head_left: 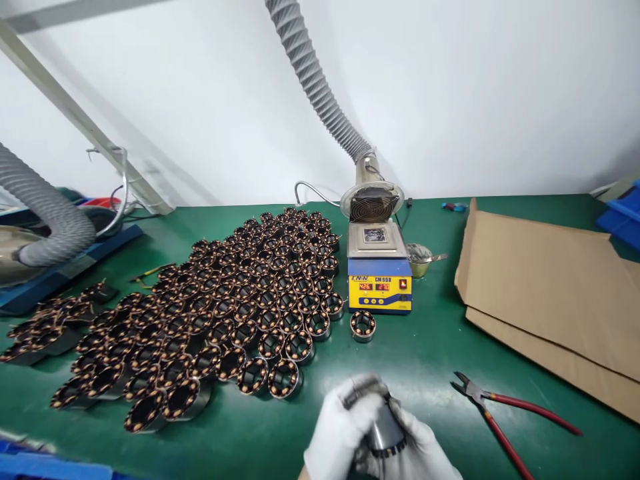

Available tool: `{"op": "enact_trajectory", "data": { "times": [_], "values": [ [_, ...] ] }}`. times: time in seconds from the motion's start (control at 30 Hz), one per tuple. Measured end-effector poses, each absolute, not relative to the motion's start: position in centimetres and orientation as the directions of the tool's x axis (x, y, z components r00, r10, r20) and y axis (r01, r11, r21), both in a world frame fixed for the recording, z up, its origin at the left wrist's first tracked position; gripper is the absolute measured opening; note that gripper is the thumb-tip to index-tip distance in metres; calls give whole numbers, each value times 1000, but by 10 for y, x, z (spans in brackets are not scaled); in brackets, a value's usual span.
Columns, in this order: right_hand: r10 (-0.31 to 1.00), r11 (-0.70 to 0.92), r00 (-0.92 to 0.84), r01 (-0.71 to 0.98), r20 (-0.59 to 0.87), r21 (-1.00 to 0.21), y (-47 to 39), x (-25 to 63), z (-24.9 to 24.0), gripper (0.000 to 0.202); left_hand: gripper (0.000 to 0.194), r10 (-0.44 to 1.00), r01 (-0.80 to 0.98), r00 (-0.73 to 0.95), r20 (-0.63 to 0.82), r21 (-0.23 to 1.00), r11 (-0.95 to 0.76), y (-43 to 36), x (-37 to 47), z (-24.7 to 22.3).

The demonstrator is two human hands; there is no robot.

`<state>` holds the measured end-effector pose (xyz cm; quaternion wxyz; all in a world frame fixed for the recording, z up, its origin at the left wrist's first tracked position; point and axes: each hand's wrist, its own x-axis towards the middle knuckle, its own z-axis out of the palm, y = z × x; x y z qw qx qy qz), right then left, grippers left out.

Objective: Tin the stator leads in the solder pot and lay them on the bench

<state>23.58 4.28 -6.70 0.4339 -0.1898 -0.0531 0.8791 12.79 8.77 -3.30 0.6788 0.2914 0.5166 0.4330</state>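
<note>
Both gloved hands, left hand (336, 427) and right hand (425, 450), close around one stator (384, 430) at the near edge of the green mat (430, 360). Red-handled cutters (505, 417) lie just right. Farther off, rows of wound stators (225, 313) fill the left, with a solder pot (379, 270) beyond them.

Bench contents on green tabletop (420, 360)

Massed copper-wound stators (235, 313) left of centre, one single stator (363, 325) apart before the yellow-blue solder pot (379, 275); grey ribbed extraction hose (320, 93) ending above the pot; small metal bowl (419, 260) just beside it; red-handled cutters (505, 410) at right; cardboard sheets (550, 300) far right; second grey hose (45, 213) at left.
</note>
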Motion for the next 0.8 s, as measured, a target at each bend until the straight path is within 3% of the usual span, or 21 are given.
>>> {"op": "enact_trajectory", "data": {
  "times": [0.07, 0.13, 0.23, 0.3, 0.37, 0.43, 0.5, 0.57, 0.63, 0.7, 0.8],
  "values": [
    [860, -504, -400, -763, -316, -404, 41, 231, -63, 38, 13, 899, -149, 49, -434, 887, 437, 88, 125, -31],
    [922, -377, -221, -698, -318, -609, 38, 227, -64, 48, 16, 915, -187, -37, -401, 903, 388, 90, 116, -33],
    [955, -224, 83, -424, -284, -877, 32, 223, -76, 57, 38, 942, -307, -33, -334, 900, 309, 92, 100, -39],
    [956, -142, 225, -212, -190, -967, 30, 221, -85, 47, 51, 950, -321, 131, -284, 895, 311, 90, 97, -42],
    [962, -36, 269, -2, -35, -999, 30, 220, -91, 33, 50, 914, -245, 274, -299, 897, 367, 88, 105, -44],
    [964, 47, 248, 189, 94, -981, 31, 218, -92, 24, 35, 897, -217, 250, -364, 882, 418, 88, 118, -44],
    [963, 81, 221, 311, 156, -947, 33, 217, -92, 20, 27, 905, -345, 142, -401, 837, 425, 90, 126, -44],
    [961, 91, 213, 355, 175, -930, 33, 217, -92, 21, 26, 906, -554, 46, -420, 744, 373, 93, 125, -43],
    [956, 85, 229, 375, 181, -923, 33, 217, -94, 23, 27, 903, -651, -66, -424, 705, 283, 95, 115, -40],
    [955, 86, 227, 407, 192, -909, 33, 220, -98, 25, 33, 908, -548, -81, -411, 779, 304, 96, 103, -37],
    [961, 165, 116, 488, 250, -857, 32, 227, -107, 25, 43, 893, -260, 36, -449, 858, 442, 94, 96, -33]
  ]
}}
